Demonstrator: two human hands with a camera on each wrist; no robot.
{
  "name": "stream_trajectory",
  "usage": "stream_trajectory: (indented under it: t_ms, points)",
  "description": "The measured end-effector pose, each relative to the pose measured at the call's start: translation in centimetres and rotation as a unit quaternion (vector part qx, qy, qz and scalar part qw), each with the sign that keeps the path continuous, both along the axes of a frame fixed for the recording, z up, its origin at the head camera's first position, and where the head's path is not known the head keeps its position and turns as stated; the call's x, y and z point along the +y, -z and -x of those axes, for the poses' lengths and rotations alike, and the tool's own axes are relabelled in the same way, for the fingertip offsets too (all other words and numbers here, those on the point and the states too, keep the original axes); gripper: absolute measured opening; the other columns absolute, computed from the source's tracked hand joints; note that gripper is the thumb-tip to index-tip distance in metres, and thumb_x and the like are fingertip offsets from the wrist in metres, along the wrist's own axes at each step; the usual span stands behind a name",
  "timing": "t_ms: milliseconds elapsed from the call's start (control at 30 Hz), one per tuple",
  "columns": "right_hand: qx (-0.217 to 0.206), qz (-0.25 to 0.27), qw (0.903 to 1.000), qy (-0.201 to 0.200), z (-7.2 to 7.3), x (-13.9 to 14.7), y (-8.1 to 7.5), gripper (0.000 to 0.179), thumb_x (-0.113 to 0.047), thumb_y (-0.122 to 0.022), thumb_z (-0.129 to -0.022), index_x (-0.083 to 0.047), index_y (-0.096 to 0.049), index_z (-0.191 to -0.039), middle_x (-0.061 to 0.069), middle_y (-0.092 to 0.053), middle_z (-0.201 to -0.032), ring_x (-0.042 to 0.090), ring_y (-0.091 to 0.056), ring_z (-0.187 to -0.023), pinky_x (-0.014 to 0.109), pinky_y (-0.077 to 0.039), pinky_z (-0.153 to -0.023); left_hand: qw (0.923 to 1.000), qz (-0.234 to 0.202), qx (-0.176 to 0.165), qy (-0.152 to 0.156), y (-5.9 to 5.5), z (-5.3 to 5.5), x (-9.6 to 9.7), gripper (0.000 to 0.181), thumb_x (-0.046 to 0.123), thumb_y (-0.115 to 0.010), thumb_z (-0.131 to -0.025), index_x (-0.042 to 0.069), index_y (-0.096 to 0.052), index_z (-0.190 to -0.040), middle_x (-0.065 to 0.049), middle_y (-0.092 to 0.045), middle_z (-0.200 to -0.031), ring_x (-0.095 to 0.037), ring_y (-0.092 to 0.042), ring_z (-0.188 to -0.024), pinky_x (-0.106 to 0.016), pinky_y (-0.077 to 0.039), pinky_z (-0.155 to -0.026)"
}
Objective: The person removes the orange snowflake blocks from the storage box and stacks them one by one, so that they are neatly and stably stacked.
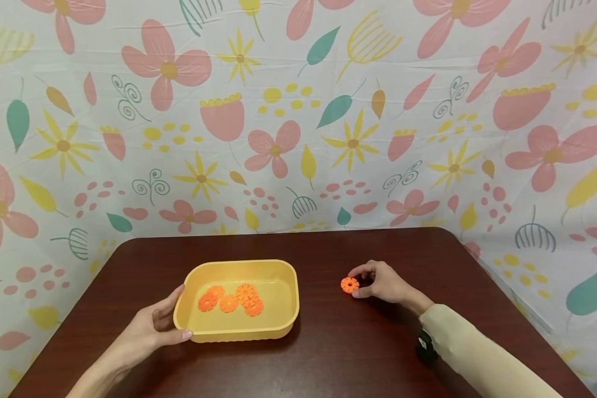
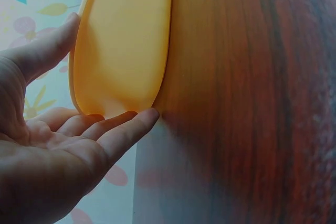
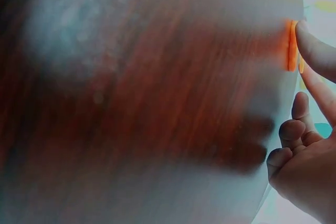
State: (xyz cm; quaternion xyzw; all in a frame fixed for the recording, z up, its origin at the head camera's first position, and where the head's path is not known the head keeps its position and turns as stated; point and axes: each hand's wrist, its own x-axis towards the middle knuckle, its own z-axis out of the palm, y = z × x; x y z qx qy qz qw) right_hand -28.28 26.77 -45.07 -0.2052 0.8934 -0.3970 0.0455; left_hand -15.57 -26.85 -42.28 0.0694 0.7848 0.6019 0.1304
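Note:
A yellow plastic basin (image 1: 236,335) stands on the table at the left of centre, with several orange notched plastic discs (image 1: 229,303) inside, some overlapping. My left hand (image 1: 146,331) holds its left end, the thumb at the front corner and the fingers along the side. In the left wrist view, the fingertips (image 2: 150,114) touch the basin's outer wall (image 2: 123,40). On the table's right half, my right hand (image 1: 385,283) pinches an orange notched disc (image 1: 345,288) between thumb and forefinger. The right wrist view shows the disc (image 3: 291,45) edge-on; whether a second lies stacked against it, I cannot tell.
The dark brown wooden table (image 1: 318,365) has rounded far corners. Behind it hangs a white cloth (image 1: 298,215) printed with flowers and leaves. A dark band-like object (image 1: 425,347) sits by the right sleeve (image 1: 470,342).

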Motion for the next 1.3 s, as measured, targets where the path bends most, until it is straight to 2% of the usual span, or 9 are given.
stream_trajectory:
  t_ms: [300, 600, 1300]
  points:
    - [0.007, -0.009, 0.9999, -0.004, 0.07, -0.02, -0.12, 0.037, -0.015, -0.093, -0.081, -0.006, -0.08, -0.114, 0.008, -0.058, -0.096, 0.027, -0.049, -0.089, 0.037, -0.04, -0.075, 1.0, 0.004, 0.004, 0.002, -0.05, 0.11, -0.08, 0.101, 0.013, -0.082, -0.093, 0.006, -0.016, -0.169, -0.022, -0.019, -0.17, -0.048, -0.04, -0.146, -0.035, -0.054, -0.097]
    - [0.011, -0.01, 0.9999, 0.002, 0.1, -0.08, -0.19, 0.037, -0.015, -0.094, -0.081, -0.007, -0.08, -0.114, 0.008, -0.058, -0.095, 0.027, -0.048, -0.088, 0.038, -0.039, -0.075, 0.9999, -0.005, 0.013, 0.002, -0.16, 0.1, 0.02, 0.101, 0.011, -0.082, -0.092, 0.004, -0.016, -0.169, -0.023, -0.021, -0.17, -0.048, -0.041, -0.145, -0.029, -0.053, -0.095]
    - [0.009, -0.01, 0.9999, 0.002, -0.2, -0.29, -0.79, 0.037, -0.016, -0.093, -0.082, -0.006, -0.08, -0.115, 0.008, -0.06, -0.098, 0.027, -0.051, -0.091, 0.037, -0.041, -0.075, 0.9999, -0.001, 0.009, -0.007, -0.23, -0.02, 0.19, 0.102, 0.011, -0.084, -0.091, 0.004, -0.018, -0.168, -0.024, -0.023, -0.169, -0.049, -0.038, -0.146, -0.031, -0.054, -0.095]
